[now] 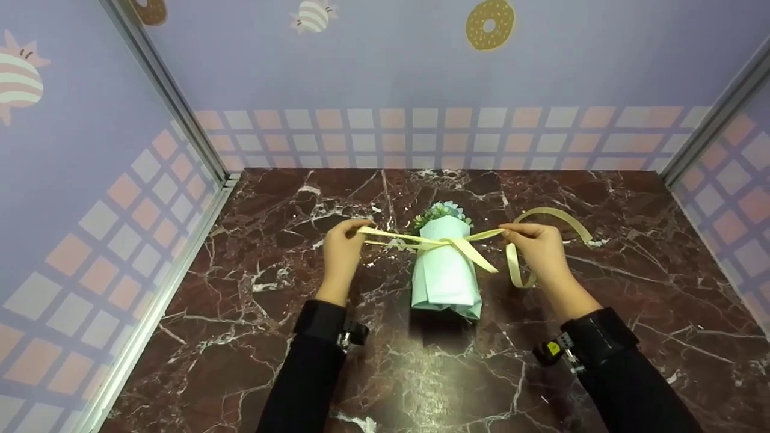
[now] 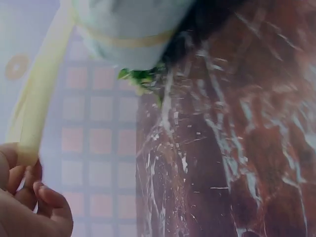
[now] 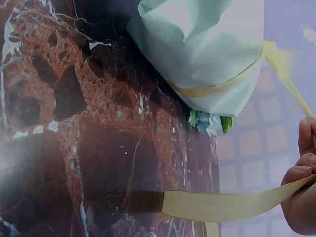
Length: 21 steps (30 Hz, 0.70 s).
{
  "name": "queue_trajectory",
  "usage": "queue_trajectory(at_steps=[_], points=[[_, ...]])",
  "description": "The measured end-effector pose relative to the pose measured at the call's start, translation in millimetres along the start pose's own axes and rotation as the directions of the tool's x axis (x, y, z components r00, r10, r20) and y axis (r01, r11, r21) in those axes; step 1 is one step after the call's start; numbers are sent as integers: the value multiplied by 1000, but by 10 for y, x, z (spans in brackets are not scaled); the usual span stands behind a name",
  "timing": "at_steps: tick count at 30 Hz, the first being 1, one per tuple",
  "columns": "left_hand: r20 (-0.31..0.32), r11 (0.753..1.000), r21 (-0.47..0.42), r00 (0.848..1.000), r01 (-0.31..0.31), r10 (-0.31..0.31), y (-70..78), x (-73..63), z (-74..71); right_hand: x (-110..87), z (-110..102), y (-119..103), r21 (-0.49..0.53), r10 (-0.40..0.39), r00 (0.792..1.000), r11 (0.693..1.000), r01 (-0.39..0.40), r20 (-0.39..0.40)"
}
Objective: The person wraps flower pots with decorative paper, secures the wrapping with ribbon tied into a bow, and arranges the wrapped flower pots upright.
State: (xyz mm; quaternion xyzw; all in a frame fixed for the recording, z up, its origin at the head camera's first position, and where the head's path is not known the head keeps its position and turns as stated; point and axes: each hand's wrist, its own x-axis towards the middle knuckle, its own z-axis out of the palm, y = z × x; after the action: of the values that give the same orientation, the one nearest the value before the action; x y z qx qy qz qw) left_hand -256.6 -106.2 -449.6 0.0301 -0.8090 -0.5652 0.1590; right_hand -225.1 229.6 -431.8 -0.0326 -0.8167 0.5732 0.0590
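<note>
A small bouquet (image 1: 447, 273) wrapped in pale mint paper lies on the marble-patterned table, its blue and green flowers (image 1: 444, 214) toward the back. Yellow ribbon (image 1: 475, 255) circles the wrapping and crosses in a knot on top. My left hand (image 1: 344, 255) pinches a loop of ribbon, pulled out to the left of the bouquet. On the other side, my right hand (image 1: 537, 249) pinches another stretch of ribbon close to the knot. One short tail hangs down over the paper. A long tail (image 3: 217, 205) trails past the right hand in the right wrist view.
The dark red marble table (image 1: 240, 361) runs back to a lilac wall (image 1: 385, 66) with checks and sweets printed on it. Similar panels stand at left and right. Black straps with small cameras (image 1: 355, 332) sit on both wrists.
</note>
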Motion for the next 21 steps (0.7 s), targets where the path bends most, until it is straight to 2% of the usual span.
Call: queue_trajectory(at_steps=[1, 2, 4, 6, 7, 10, 12, 14, 16, 17, 18, 19, 21], points=[[-4, 995, -80, 998, 55, -55, -8, 9, -23, -3, 0, 7, 1, 1, 1000, 1000, -1, 1], [-3, 980, -167, 994, 107, -109, -17, 18, -45, -3, -1, 19, -2, 1, 1000, 1000, -1, 3], [2, 932, -313, 981, 184, -193, -40, 35, -82, -4, 0, 46, -11, -2, 1000, 1000, 2, 3], [-6, 885, -415, 972, 210, -234, -66, 48, -109, -1, 7, 73, -19, -11, 1000, 1000, 12, 5], [-17, 876, -437, 972, 204, -235, -80, 55, -120, 1, 13, 86, -25, -13, 1000, 1000, 13, 6], [-77, 903, -402, 977, 152, -199, -114, 68, -155, 3, 34, 108, -41, -22, 1000, 999, 23, 6], [-109, 937, -329, 981, 116, -160, -133, 74, -179, 1, 47, 118, -42, -23, 1000, 999, 23, 4], [-141, 971, -217, 981, 100, -132, -154, 80, -207, -1, 58, 130, -42, -27, 1000, 999, 27, 1], [-142, 969, -212, 978, 124, -156, -173, 90, -232, -4, 71, 146, -32, -33, 999, 999, 33, -3], [-129, 956, -254, 975, 146, -183, -176, 97, -241, -5, 80, 155, -24, -36, 999, 999, 36, -11], [-106, 931, -319, 969, 179, -223, -172, 104, -248, -6, 84, 164, -23, -44, 999, 999, 44, -9], [-80, 890, -403, 961, 212, -265, -164, 110, -250, -7, 87, 171, -19, -46, 999, 999, 46, -11], [-29, 772, -581, 941, 258, -336, -140, 123, -243, -13, 91, 175, -12, -46, 999, 999, 46, -15]])
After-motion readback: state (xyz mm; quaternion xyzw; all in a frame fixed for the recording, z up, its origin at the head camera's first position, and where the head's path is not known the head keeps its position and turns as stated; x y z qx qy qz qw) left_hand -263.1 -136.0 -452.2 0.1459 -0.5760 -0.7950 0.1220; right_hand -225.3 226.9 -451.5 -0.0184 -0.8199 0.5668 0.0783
